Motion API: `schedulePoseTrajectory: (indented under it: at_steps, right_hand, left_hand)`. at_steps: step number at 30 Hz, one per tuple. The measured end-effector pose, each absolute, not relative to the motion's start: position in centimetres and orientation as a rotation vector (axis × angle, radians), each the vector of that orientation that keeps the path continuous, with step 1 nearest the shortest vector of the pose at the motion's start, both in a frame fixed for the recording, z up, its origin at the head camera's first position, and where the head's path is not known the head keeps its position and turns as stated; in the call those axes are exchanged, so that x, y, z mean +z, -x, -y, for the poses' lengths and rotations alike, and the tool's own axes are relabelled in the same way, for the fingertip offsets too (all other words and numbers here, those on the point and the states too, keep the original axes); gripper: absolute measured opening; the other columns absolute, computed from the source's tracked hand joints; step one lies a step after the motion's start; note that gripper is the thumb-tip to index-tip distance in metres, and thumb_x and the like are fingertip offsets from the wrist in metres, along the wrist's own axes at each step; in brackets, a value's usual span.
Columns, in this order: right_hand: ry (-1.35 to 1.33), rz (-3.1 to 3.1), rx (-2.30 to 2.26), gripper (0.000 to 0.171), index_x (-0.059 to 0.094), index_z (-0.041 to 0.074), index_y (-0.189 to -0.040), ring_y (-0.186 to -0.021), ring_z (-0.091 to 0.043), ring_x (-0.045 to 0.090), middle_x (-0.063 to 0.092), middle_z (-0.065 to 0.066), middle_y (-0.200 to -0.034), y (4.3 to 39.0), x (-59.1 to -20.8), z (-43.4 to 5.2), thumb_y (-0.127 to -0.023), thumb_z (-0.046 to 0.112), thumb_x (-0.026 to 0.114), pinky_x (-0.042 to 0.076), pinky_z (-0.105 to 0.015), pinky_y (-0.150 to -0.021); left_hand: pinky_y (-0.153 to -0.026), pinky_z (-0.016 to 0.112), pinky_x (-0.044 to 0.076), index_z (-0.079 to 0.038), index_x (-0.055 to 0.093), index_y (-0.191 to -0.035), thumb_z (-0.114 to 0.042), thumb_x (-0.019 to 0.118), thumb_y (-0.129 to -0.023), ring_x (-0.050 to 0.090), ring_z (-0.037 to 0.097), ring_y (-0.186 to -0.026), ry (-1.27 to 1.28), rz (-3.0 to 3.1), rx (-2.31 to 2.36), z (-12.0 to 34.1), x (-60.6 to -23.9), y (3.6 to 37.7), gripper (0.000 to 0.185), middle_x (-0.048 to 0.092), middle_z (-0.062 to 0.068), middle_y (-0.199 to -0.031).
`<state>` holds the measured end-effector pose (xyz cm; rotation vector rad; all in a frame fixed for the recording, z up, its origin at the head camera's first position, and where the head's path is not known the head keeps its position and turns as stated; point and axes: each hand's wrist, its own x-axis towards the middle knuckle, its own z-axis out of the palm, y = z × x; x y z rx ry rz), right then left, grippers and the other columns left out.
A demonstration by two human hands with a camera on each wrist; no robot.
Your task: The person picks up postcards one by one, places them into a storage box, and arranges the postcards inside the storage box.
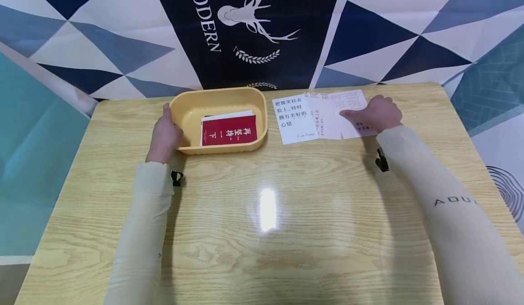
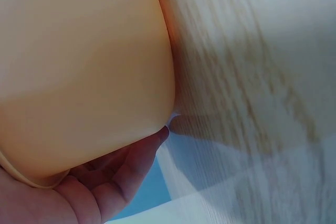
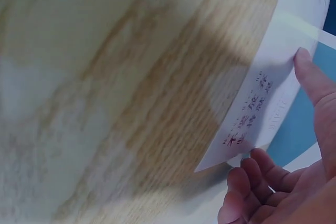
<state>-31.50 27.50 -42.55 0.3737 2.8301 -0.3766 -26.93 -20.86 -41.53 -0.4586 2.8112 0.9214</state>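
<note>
Steadying the basket [image 1: 221, 101] with my left hand [image 1: 164, 134], I have my right hand [image 1: 380, 114] at the far end of a short row of cards on the table [image 1: 229, 205]. My left palm sits over the basket's left rim, with the fingers bent round the outside of that end, so I have a proper hold on it. My right thumb reaches straight out across the top of the end card, with the other fingers loosely curled by its edge; I cannot tell whether they are underneath it and pinching.

The row lies just right of the basket: a white card [image 1: 291, 116] with black writing nearest it, then pale pink cards [image 1: 327, 118] running to my right hand. How many pink ones there are, I cannot make out. In the basket, a red card [image 1: 229, 130] lies on top of some paler ones.

I judge the step in hand to be getting a grip on the cards at that end. The next move would call for bringing thumb and fingers together at the edge without creasing it, while the left hand stops the basket from sliding.
</note>
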Motion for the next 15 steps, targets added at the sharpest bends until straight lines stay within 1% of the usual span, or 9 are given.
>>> schedulePoseTrajectory:
  at_steps: [6,7,10,11,13,14,15]
  right_hand:
    - [-0.399,-2.829,-0.485,0.086,0.055,-0.004,-0.094,-0.072,-0.027,0.049,0.05,-0.017,-0.084,31.64,-42.5,-27.58,-0.066,0.078,0.058,0.039,-0.032,-0.052]
    - [-0.407,-2.827,-0.501,0.086,0.054,-0.004,-0.094,-0.073,-0.028,0.048,0.05,-0.017,-0.085,31.69,-42.55,-27.6,-0.065,0.077,0.058,0.039,-0.032,-0.053]
    - [-0.447,-2.797,-0.555,0.095,0.051,-0.009,-0.108,-0.083,-0.031,0.045,0.048,-0.024,-0.097,31.77,-42.62,-27.66,-0.065,0.075,0.061,0.043,-0.036,-0.06]
    - [-0.465,-2.781,-0.573,0.101,0.048,-0.011,-0.116,-0.087,-0.033,0.043,0.045,-0.027,-0.104,31.82,-42.64,-27.68,-0.065,0.075,0.061,0.044,-0.039,-0.066]
    - [-0.504,-2.75,-0.602,0.112,0.036,-0.014,-0.13,-0.095,-0.036,0.038,0.039,-0.033,-0.116,31.85,-42.63,-27.71,-0.065,0.073,0.063,0.044,-0.046,-0.077]
    - [-0.517,-2.736,-0.61,0.118,0.028,-0.015,-0.135,-0.098,-0.038,0.036,0.034,-0.035,-0.122,31.86,-42.59,-27.73,-0.065,0.073,0.064,0.042,-0.05,-0.083]
    - [-0.529,-2.731,-0.616,0.122,0.023,-0.015,-0.137,-0.1,-0.039,0.034,0.031,-0.036,-0.127,31.88,-42.55,-27.73,-0.064,0.073,0.064,0.04,-0.053,-0.088]
  left_hand:
    - [-0.099,0.046,0.041,-0.005,-0.007,-0.15,0.004,0.028,-0.089,0.045,0.037,-0.113,0.437,-2.839,0.912,20.97,-41.48,26.98,0.071,0.035,0.032,-0.141]
    - [-0.1,0.046,0.04,-0.005,-0.007,-0.15,0.003,0.028,-0.089,0.045,0.037,-0.113,0.436,-2.841,0.91,20.99,-41.47,26.97,0.071,0.035,0.032,-0.141]
    - [-0.1,0.046,0.04,-0.005,-0.008,-0.15,0.003,0.028,-0.09,0.044,0.037,-0.114,0.439,-2.835,0.91,21.0,-41.47,26.94,0.07,0.033,0.032,-0.142]
    - [-0.1,0.046,0.04,-0.005,-0.007,-0.15,0.003,0.028,-0.089,0.044,0.037,-0.114,0.433,-2.841,0.901,20.98,-41.44,26.89,0.071,0.034,0.032,-0.141]
    - [-0.1,0.047,0.04,-0.004,-0.007,-0.15,0.004,0.028,-0.088,0.045,0.037,-0.114,0.422,-2.848,0.894,20.96,-41.46,26.83,0.071,0.035,0.033,-0.14]
    - [-0.1,0.047,0.04,-0.003,-0.007,-0.15,0.004,0.028,-0.088,0.045,0.038,-0.114,0.415,-2.854,0.889,20.95,-41.47,26.8,0.071,0.036,0.034,-0.14]
    - [-0.1,0.048,0.04,-0.003,-0.006,-0.15,0.004,0.028,-0.087,0.046,0.038,-0.113,0.41,-2.859,0.882,20.95,-41.47,26.77,0.072,0.037,0.035,-0.138]
